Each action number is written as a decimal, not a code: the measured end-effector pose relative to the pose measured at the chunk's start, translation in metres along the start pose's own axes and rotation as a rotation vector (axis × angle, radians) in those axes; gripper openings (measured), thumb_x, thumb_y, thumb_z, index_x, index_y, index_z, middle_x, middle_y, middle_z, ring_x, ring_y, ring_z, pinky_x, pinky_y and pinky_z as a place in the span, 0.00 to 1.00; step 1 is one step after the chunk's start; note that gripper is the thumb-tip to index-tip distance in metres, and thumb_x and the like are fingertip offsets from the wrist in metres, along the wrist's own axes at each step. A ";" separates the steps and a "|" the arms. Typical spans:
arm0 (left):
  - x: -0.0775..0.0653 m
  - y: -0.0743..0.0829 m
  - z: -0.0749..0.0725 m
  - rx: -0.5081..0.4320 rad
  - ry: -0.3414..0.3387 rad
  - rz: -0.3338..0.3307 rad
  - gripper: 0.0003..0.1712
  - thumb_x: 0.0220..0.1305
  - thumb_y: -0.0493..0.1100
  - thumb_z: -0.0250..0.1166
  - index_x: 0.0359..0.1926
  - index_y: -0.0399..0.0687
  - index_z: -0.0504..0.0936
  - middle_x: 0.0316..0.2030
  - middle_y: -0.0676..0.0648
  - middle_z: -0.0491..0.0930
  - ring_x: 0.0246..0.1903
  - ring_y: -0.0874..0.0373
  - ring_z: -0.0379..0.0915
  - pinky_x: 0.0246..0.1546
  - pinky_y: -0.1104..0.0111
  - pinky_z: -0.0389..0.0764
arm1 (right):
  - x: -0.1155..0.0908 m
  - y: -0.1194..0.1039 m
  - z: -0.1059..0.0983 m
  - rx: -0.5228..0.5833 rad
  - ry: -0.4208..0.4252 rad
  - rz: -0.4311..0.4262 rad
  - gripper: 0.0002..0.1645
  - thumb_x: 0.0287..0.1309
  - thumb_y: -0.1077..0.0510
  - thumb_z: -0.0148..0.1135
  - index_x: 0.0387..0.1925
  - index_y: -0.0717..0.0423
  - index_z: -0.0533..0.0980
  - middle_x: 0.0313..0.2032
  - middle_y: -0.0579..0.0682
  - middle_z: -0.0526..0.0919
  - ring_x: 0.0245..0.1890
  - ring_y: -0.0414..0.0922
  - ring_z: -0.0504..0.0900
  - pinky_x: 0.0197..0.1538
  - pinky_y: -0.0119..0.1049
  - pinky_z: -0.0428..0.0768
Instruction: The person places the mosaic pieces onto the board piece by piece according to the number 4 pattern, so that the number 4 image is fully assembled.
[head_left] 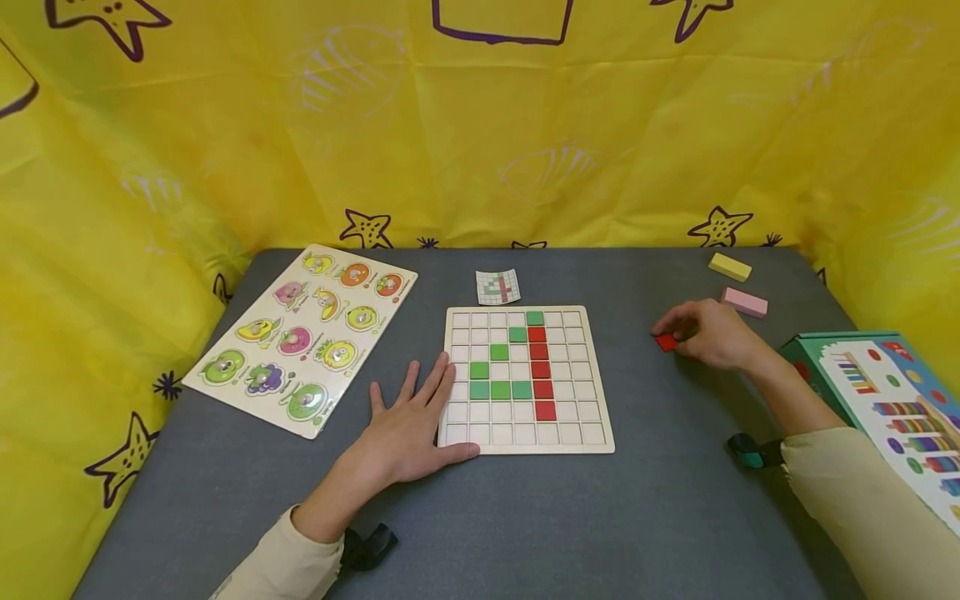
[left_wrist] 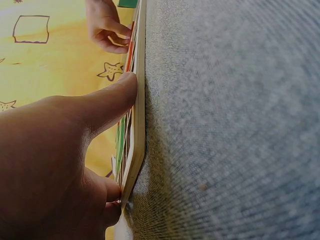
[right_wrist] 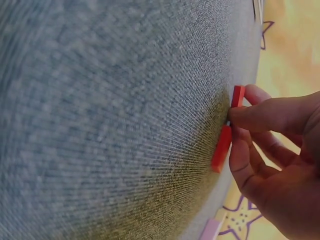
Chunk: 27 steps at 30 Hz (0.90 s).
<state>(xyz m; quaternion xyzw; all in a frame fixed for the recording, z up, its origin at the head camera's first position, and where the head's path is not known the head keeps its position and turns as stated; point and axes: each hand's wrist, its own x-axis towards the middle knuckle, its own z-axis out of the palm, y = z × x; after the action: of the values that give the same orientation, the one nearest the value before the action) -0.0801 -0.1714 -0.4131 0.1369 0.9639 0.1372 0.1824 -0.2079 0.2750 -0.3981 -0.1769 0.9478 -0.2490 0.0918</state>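
Note:
My left hand [head_left: 405, 425] lies with spread, straight fingers against the left edge of a wooden grid board [head_left: 607, 440], its thumb on the near left corner. Green square tiles [head_left: 499, 389] form a stepped outline on the grid, beside a column of red tiles [head_left: 540, 370]. To the right of the board, my right hand [head_left: 712, 333] pinches a red tile [right_wrist: 238, 95] between thumb and finger, low over the table. A second red tile [right_wrist: 221, 149] lies just by the curled fingers; the hand mostly hides it in the head view.
A small pattern card [head_left: 498, 287] lies behind the board. A fruit puzzle board [head_left: 367, 333] is at the left. Yellow [head_left: 730, 267] and pink [head_left: 745, 302] blocks lie beyond the right hand. A green toy box [head_left: 825, 367] stands at the right, close to the forearm.

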 end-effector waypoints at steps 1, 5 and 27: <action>0.000 0.000 0.000 0.001 0.000 -0.001 0.66 0.61 0.79 0.62 0.85 0.54 0.41 0.85 0.54 0.30 0.83 0.39 0.27 0.67 0.20 0.33 | 0.000 0.000 0.000 -0.006 -0.001 -0.004 0.20 0.48 0.73 0.70 0.44 0.57 0.88 0.41 0.55 0.90 0.40 0.51 0.85 0.40 0.36 0.80; 0.000 0.000 -0.001 -0.002 -0.003 -0.003 0.66 0.61 0.79 0.62 0.85 0.54 0.41 0.85 0.54 0.30 0.83 0.39 0.27 0.67 0.21 0.33 | 0.000 -0.001 0.000 -0.023 -0.007 -0.015 0.19 0.49 0.72 0.71 0.44 0.58 0.88 0.41 0.56 0.90 0.39 0.50 0.86 0.40 0.36 0.80; 0.000 0.001 -0.001 -0.006 0.002 -0.001 0.66 0.61 0.79 0.62 0.85 0.54 0.41 0.85 0.54 0.30 0.83 0.39 0.27 0.68 0.21 0.32 | -0.005 -0.023 0.006 0.032 -0.002 0.040 0.16 0.52 0.65 0.78 0.45 0.57 0.89 0.36 0.53 0.91 0.35 0.43 0.85 0.35 0.31 0.78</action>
<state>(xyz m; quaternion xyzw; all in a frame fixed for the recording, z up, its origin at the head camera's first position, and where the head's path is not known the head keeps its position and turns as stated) -0.0800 -0.1707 -0.4122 0.1356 0.9637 0.1403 0.1821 -0.1947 0.2556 -0.3915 -0.1566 0.9469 -0.2622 0.1005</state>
